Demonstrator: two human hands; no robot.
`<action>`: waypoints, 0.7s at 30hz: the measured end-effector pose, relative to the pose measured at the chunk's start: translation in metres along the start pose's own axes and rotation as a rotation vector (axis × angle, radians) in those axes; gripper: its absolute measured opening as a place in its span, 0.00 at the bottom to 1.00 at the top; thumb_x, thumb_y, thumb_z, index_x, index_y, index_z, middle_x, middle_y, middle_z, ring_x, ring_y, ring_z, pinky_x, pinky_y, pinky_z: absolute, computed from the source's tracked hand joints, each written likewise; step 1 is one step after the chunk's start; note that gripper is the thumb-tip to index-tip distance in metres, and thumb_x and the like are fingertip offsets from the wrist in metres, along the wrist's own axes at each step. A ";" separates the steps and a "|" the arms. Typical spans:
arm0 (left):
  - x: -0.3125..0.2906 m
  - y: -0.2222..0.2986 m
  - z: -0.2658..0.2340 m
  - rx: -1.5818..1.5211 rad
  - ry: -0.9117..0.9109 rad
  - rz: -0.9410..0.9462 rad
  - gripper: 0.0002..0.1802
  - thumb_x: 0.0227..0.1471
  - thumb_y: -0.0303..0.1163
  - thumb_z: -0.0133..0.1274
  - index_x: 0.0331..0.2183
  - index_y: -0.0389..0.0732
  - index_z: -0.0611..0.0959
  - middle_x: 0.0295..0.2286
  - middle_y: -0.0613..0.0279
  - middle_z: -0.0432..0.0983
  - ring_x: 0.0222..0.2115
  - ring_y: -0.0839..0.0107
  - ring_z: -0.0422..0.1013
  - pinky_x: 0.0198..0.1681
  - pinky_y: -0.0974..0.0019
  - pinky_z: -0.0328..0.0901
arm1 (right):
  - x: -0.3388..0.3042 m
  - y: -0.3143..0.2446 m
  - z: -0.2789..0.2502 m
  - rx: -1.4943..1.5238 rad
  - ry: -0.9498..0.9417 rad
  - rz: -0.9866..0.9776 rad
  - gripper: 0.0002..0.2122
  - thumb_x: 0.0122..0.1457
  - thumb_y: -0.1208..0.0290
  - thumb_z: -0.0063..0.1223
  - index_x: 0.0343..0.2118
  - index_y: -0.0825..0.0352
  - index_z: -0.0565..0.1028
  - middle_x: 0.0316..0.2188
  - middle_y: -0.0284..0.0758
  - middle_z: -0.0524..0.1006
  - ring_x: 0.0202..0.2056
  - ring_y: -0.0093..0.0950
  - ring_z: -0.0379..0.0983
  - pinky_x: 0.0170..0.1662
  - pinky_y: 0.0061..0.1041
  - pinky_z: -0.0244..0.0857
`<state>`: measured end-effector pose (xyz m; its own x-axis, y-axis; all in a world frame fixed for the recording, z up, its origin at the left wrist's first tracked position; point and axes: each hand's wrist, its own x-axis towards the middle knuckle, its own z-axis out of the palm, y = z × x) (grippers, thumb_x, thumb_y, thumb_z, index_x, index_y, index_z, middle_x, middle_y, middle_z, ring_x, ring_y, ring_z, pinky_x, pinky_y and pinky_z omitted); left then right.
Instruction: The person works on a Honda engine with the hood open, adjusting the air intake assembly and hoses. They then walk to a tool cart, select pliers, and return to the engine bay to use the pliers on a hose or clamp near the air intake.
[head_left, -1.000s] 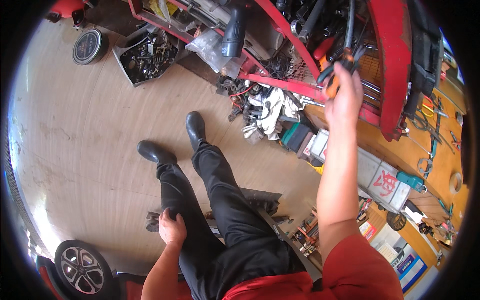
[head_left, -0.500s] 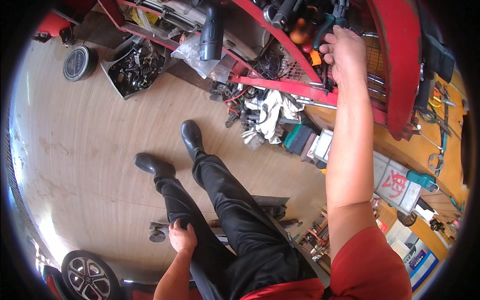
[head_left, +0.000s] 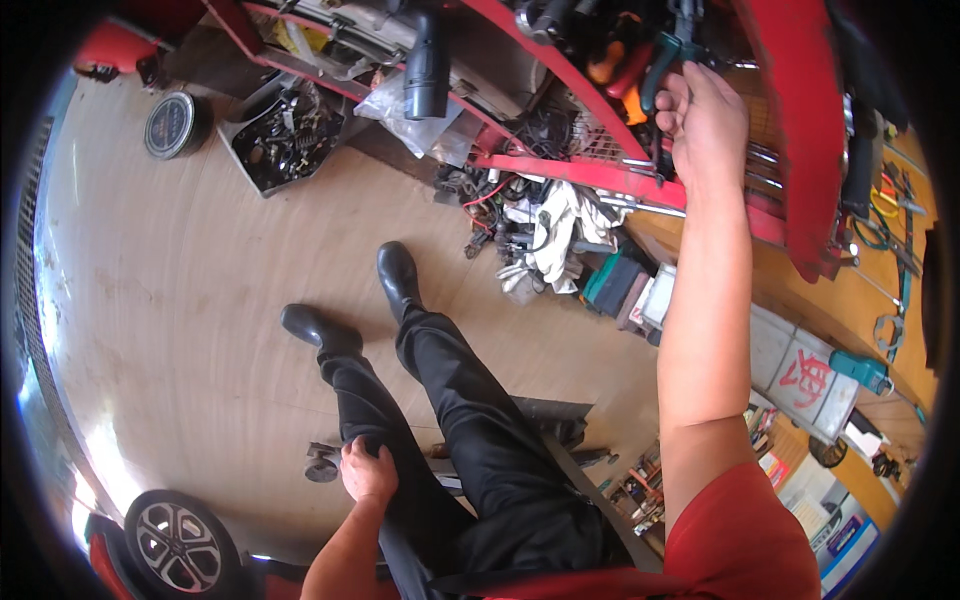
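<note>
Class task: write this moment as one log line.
right hand: at green-handled pliers, red rack | left hand: on black trousers

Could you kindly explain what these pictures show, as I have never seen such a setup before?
Of course. No robot is at work here: these are a person's two bare hands. Every picture comes from a fisheye camera worn on the head and looking down, so straight edges bend toward the rim. The right hand reaches into a red metal rack, its fingers at teal-handled pliers; how firm its grip is, I cannot tell. The left hand rests on the black trousers, with no tool visible in it. On the floor lie a tray of small metal parts and a round tin.
</note>
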<state>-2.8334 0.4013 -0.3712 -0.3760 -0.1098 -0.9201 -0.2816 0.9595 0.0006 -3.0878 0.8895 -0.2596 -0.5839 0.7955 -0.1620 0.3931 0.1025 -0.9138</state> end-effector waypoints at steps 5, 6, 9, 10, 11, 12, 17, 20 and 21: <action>0.002 0.001 -0.001 -0.004 -0.009 -0.019 0.24 0.47 0.39 0.56 0.46 0.39 0.78 0.48 0.47 0.70 0.48 0.48 0.68 0.52 0.54 0.64 | -0.007 0.006 0.005 -0.097 0.086 -0.033 0.16 0.63 0.74 0.48 0.51 0.78 0.70 0.35 0.40 0.78 0.23 0.21 0.73 0.24 0.19 0.67; 0.002 0.002 -0.001 0.005 -0.012 -0.023 0.24 0.47 0.39 0.56 0.46 0.39 0.78 0.48 0.47 0.70 0.48 0.49 0.68 0.52 0.54 0.64 | -0.012 0.002 0.005 -0.206 0.094 -0.073 0.16 0.62 0.73 0.49 0.50 0.78 0.70 0.36 0.40 0.78 0.24 0.19 0.73 0.25 0.19 0.67; 0.000 0.004 0.001 0.017 -0.021 -0.032 0.24 0.47 0.39 0.56 0.46 0.39 0.78 0.48 0.48 0.70 0.47 0.49 0.68 0.52 0.54 0.65 | -0.028 -0.008 0.008 -0.358 0.219 -0.219 0.16 0.61 0.72 0.52 0.48 0.77 0.73 0.39 0.38 0.79 0.36 0.21 0.75 0.40 0.20 0.69; -0.001 0.004 0.002 0.015 -0.026 -0.033 0.24 0.47 0.39 0.56 0.46 0.39 0.78 0.48 0.48 0.70 0.47 0.49 0.68 0.51 0.54 0.65 | -0.036 -0.010 0.009 -0.406 0.221 -0.320 0.15 0.61 0.72 0.52 0.48 0.77 0.73 0.39 0.38 0.79 0.37 0.21 0.75 0.42 0.20 0.68; -0.002 0.004 0.003 0.019 -0.019 -0.030 0.24 0.47 0.39 0.56 0.46 0.39 0.78 0.48 0.48 0.70 0.47 0.49 0.69 0.51 0.54 0.65 | -0.046 -0.010 0.012 -0.450 0.257 -0.381 0.15 0.61 0.73 0.52 0.48 0.77 0.73 0.39 0.37 0.79 0.39 0.22 0.75 0.45 0.21 0.67; -0.003 0.004 0.004 0.015 -0.010 -0.031 0.24 0.47 0.39 0.56 0.46 0.39 0.78 0.48 0.48 0.70 0.47 0.49 0.69 0.51 0.54 0.65 | -0.059 -0.007 0.016 -0.419 0.203 -0.404 0.15 0.61 0.73 0.52 0.48 0.76 0.73 0.38 0.37 0.79 0.38 0.21 0.74 0.45 0.21 0.67; -0.001 0.009 0.003 0.012 -0.016 -0.046 0.22 0.47 0.39 0.57 0.44 0.40 0.78 0.45 0.50 0.71 0.46 0.50 0.69 0.49 0.53 0.66 | -0.165 0.058 0.049 -0.318 -0.283 0.044 0.14 0.60 0.69 0.56 0.47 0.68 0.73 0.38 0.33 0.77 0.28 0.19 0.70 0.32 0.18 0.66; 0.001 0.012 0.001 -0.004 -0.016 -0.058 0.22 0.47 0.39 0.57 0.44 0.40 0.79 0.44 0.50 0.71 0.46 0.51 0.69 0.49 0.54 0.66 | -0.244 0.108 0.084 -0.329 -0.509 0.205 0.14 0.58 0.69 0.57 0.45 0.69 0.74 0.30 0.35 0.76 0.24 0.22 0.70 0.28 0.24 0.66; 0.001 0.013 0.000 -0.010 -0.012 -0.063 0.22 0.47 0.38 0.57 0.44 0.40 0.79 0.44 0.50 0.71 0.46 0.51 0.69 0.50 0.54 0.65 | -0.267 0.120 0.094 -0.376 -0.572 0.238 0.13 0.58 0.69 0.57 0.43 0.69 0.74 0.30 0.37 0.76 0.24 0.27 0.72 0.28 0.28 0.67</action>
<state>-2.8374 0.4134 -0.3723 -0.3471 -0.1667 -0.9229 -0.3133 0.9481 -0.0534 -2.9513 0.6333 -0.3613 -0.6919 0.3950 -0.6043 0.7134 0.2456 -0.6563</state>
